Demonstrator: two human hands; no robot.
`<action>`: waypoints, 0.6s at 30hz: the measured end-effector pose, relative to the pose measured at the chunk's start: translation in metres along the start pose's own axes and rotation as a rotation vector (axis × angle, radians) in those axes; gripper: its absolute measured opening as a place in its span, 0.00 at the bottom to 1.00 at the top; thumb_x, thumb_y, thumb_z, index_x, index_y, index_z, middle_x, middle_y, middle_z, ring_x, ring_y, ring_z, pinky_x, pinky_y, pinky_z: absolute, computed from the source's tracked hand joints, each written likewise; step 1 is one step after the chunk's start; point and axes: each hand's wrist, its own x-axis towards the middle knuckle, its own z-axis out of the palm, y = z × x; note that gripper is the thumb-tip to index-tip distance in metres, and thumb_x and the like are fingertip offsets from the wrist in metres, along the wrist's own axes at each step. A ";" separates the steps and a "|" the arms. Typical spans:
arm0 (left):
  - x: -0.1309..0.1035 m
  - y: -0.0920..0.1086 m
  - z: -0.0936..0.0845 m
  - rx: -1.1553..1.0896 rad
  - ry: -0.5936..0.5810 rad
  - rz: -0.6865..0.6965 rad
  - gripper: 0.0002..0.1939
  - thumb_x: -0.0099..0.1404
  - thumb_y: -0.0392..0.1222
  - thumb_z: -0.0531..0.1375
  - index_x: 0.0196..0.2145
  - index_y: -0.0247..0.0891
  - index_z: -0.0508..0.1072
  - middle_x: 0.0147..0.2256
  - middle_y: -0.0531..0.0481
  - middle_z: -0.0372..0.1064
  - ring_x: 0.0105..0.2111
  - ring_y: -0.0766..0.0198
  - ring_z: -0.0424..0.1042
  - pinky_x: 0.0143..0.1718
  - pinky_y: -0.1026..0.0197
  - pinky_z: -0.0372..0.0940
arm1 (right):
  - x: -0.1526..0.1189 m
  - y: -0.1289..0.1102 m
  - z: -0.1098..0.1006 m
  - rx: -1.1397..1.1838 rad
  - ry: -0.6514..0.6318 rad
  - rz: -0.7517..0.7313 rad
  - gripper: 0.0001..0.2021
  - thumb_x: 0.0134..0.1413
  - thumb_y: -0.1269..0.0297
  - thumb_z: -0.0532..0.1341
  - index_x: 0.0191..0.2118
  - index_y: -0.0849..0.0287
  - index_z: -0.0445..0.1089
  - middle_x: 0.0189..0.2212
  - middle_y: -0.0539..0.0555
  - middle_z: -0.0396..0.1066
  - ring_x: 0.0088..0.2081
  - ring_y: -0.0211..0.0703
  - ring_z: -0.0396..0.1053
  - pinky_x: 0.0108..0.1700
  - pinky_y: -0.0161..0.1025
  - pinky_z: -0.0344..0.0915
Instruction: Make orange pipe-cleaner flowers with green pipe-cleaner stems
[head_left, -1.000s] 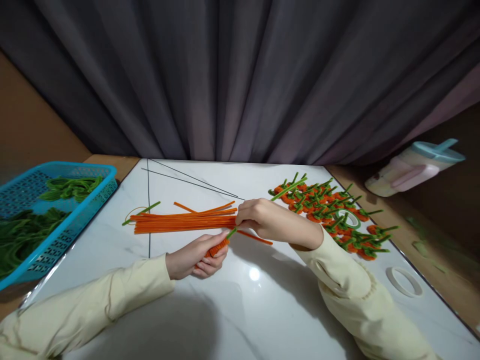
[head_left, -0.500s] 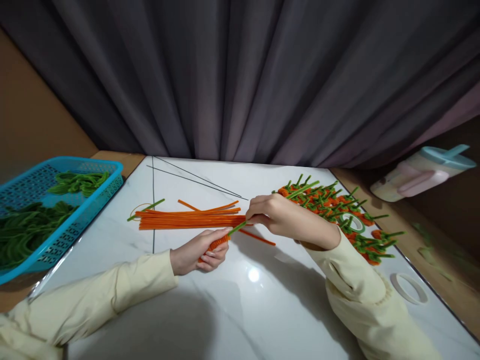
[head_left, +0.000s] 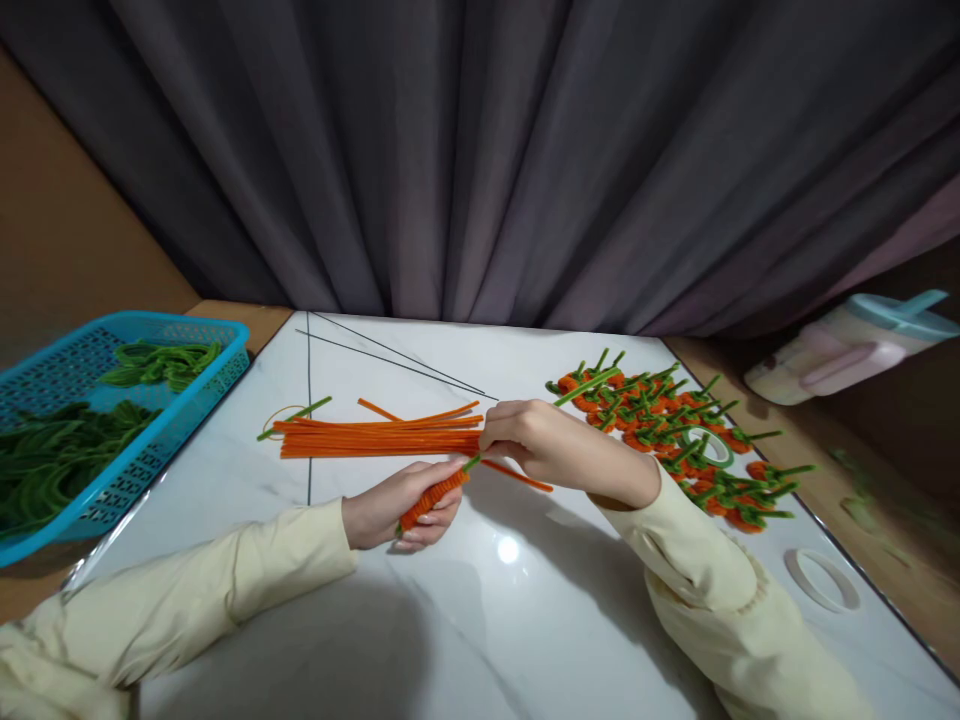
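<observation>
- Coil of orange fuzzy wire, the orange coil (head_left: 435,498), sits in the left hand (head_left: 391,495) above the near-middle of the worktop (head_left: 525,630), the fingers of that grip curled closed around it.
- Long axis of the orange coil runs aslant, from a lower-left end near the little finger to an upper-right end aimed at the right hand (head_left: 529,435).
- Green stem (head_left: 472,463) juts from that upper-right end, roughly in line with the coil, and bridges the short gap between the two hands.
- Right grip has its fingertips together at the stem's outer end, seemingly pinched on it, though the fingers cover the very tip.
- Left hand is the nearer to the coil, wrapping it; the right lies up and to the right, touching only the stem.
- Bundle of orange strips (head_left: 375,438) lies flat just beyond both hands, its right end partly behind the right fingers.
- Cluster of orange-and-green pieces (head_left: 636,437) spreads beyond the right wrist.
</observation>
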 end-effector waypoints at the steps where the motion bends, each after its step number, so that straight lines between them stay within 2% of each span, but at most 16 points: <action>1: 0.000 0.000 0.000 0.012 -0.006 -0.002 0.25 0.63 0.61 0.49 0.20 0.38 0.55 0.14 0.60 0.47 0.09 0.74 0.43 0.07 0.70 0.38 | -0.001 0.000 -0.001 -0.001 0.007 0.003 0.11 0.51 0.80 0.54 0.29 0.62 0.71 0.28 0.53 0.69 0.31 0.38 0.65 0.34 0.34 0.59; 6: 0.000 0.001 0.001 0.041 -0.034 -0.029 0.26 0.63 0.62 0.48 0.19 0.38 0.53 0.14 0.61 0.42 0.11 0.76 0.36 0.10 0.70 0.31 | -0.001 0.001 -0.001 -0.022 -0.013 0.002 0.11 0.50 0.81 0.54 0.28 0.62 0.71 0.27 0.53 0.69 0.31 0.38 0.65 0.35 0.34 0.60; 13: 0.001 -0.003 -0.003 0.028 -0.054 -0.007 0.26 0.61 0.64 0.49 0.21 0.39 0.51 0.15 0.61 0.42 0.11 0.76 0.35 0.11 0.71 0.31 | 0.005 -0.005 0.013 -0.001 -0.064 -0.009 0.12 0.49 0.82 0.53 0.31 0.63 0.71 0.30 0.54 0.70 0.34 0.38 0.66 0.37 0.35 0.61; 18: 0.001 -0.001 -0.001 0.005 -0.030 0.005 0.25 0.61 0.62 0.50 0.21 0.39 0.51 0.15 0.61 0.42 0.11 0.77 0.35 0.10 0.71 0.31 | 0.002 -0.003 0.005 0.026 -0.052 -0.012 0.12 0.50 0.81 0.54 0.33 0.62 0.72 0.31 0.54 0.71 0.34 0.38 0.67 0.38 0.35 0.62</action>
